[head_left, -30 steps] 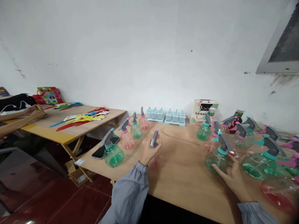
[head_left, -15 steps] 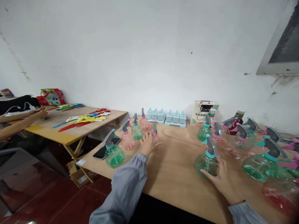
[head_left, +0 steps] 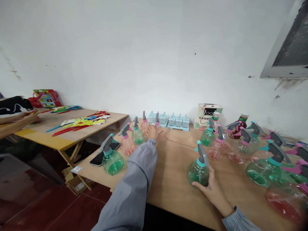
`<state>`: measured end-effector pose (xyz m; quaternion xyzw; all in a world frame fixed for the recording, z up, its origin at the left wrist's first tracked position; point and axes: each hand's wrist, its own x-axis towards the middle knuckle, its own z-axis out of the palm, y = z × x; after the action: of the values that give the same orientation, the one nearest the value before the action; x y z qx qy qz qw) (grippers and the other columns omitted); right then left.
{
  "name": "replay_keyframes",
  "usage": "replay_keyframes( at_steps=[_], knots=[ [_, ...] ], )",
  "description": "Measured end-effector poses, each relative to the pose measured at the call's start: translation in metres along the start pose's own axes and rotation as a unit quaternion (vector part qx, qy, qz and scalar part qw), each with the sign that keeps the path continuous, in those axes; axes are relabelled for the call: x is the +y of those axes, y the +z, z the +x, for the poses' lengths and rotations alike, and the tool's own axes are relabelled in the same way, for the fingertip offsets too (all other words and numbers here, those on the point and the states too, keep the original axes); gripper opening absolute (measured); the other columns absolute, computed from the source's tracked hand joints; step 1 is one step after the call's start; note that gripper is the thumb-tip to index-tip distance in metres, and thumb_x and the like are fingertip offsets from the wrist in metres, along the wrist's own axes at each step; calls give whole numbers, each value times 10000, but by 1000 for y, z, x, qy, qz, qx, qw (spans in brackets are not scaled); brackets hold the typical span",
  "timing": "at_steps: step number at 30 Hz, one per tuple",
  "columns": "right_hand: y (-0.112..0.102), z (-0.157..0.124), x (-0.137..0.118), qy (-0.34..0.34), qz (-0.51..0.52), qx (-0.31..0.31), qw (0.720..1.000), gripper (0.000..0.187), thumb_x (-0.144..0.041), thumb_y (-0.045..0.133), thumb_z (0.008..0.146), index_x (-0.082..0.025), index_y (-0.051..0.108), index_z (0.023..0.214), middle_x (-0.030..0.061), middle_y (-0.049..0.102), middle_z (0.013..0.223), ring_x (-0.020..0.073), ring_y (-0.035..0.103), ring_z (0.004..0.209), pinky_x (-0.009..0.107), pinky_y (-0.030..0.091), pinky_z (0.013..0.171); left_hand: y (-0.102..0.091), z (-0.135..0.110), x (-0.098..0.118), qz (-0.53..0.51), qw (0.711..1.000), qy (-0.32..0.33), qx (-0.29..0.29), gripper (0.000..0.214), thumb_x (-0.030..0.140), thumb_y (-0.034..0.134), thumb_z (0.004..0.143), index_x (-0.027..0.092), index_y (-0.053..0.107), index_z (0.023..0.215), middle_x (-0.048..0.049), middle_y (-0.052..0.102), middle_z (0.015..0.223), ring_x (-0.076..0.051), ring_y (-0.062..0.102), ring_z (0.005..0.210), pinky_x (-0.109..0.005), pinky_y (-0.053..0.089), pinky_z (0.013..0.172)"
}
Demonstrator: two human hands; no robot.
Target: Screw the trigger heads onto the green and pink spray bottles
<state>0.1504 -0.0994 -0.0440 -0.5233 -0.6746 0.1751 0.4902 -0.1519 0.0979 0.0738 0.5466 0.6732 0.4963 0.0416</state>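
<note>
My left hand reaches far across the wooden table, closed around the base of a pink spray bottle near the back row. My right hand grips a green spray bottle with a teal collar and grey trigger, standing upright on the table close to the front. Both arms wear grey sleeves.
A row of green and pink spray bottles and a phone sit at the left. Several more bottles crowd the right. Blue ice moulds and a small box line the wall. Another person's hands work at a second table.
My left hand carried the pink bottle away from me to the back of the table. My right hand slid the green bottle left and towards the front edge.
</note>
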Motion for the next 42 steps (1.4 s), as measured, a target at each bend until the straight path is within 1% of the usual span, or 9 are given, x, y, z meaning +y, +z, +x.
replay_keyframes(
  at_steps=[4, 6, 9, 12, 19, 24, 29, 38, 42],
  knots=[
    [7, 1, -3, -17, -48, 41, 998, 901, -673, 701, 733, -165, 333, 1380, 214, 561, 1328, 376, 610, 1183, 563, 500, 977, -15, -47, 9, -91, 988, 124, 17, 731, 555, 658, 839, 120, 434, 1382, -231, 367, 1520, -387, 280, 1467, -558, 298, 1154],
    [16, 5, -10, -45, -85, 59, 994, 885, -691, 674, 755, -160, 352, 1386, 218, 571, 1314, 380, 608, 1178, 559, 505, 960, -17, -80, 19, -216, 946, 220, -99, 674, 536, 661, 838, 204, 466, 1391, -168, 466, 1475, -332, 408, 1415, -535, 357, 1149],
    [32, 14, -23, -94, -136, 58, 985, 859, -718, 623, 789, -159, 370, 1392, 211, 604, 1262, 373, 634, 1121, 535, 531, 897, -9, -125, 40, -346, 852, 238, -313, 825, 491, 787, 731, 319, 434, 1457, -104, 498, 1486, -338, 503, 1354, -524, 492, 1038],
    [43, 23, -32, -115, -195, 64, 972, 867, -754, 607, 774, -161, 409, 1374, 214, 623, 1203, 400, 651, 1054, 547, 541, 813, 4, -149, 57, -433, 810, 188, -348, 873, 380, 865, 646, 354, 479, 1428, -85, 549, 1436, -354, 581, 1265, -532, 530, 970],
    [20, 40, -34, -158, -150, 18, 976, 847, -657, 617, 830, -220, 305, 1486, 167, 582, 1323, 354, 619, 1146, 543, 519, 924, 3, -137, 60, -537, 801, -21, -264, 623, 294, 775, 666, 260, 618, 1267, -90, 686, 1217, -290, 688, 1037, -439, 551, 875],
    [-39, 67, -14, -139, -104, 220, 960, 594, -573, 494, 915, -196, 428, 1369, 173, 556, 1321, 334, 550, 1224, 562, 440, 1032, -15, -125, 51, -600, 707, -126, -352, 524, 387, 735, 642, 156, 689, 1111, -106, 755, 1014, -246, 713, 910, -290, 528, 709],
    [-77, 80, 24, -70, -138, 274, 949, 613, -593, 517, 872, -168, 471, 1311, 195, 560, 1290, 347, 567, 1177, 588, 409, 1037, -14, -127, 47, -594, 721, -121, -336, 322, 450, 721, 633, 141, 682, 713, -100, 745, 812, -200, 689, 781, -233, 433, 557],
    [-56, 90, 66, -69, -124, 257, 956, 874, -788, 523, 789, -134, 412, 1357, 224, 495, 1351, 367, 483, 1274, 578, 381, 1086, -9, -132, 41, -598, 709, -87, -363, 356, 448, 729, 661, 134, 706, 828, -106, 739, 843, -240, 702, 865, -258, 451, 612],
    [-45, 92, 68, -58, -130, 243, 959, 1006, -836, 519, 754, -112, 326, 1425, 256, 442, 1424, 390, 436, 1341, 595, 364, 1099, -9, -134, 42, -630, 666, -78, -391, 468, 423, 755, 639, 159, 706, 1023, -93, 742, 911, -267, 709, 938, -319, 515, 736]
  ],
)
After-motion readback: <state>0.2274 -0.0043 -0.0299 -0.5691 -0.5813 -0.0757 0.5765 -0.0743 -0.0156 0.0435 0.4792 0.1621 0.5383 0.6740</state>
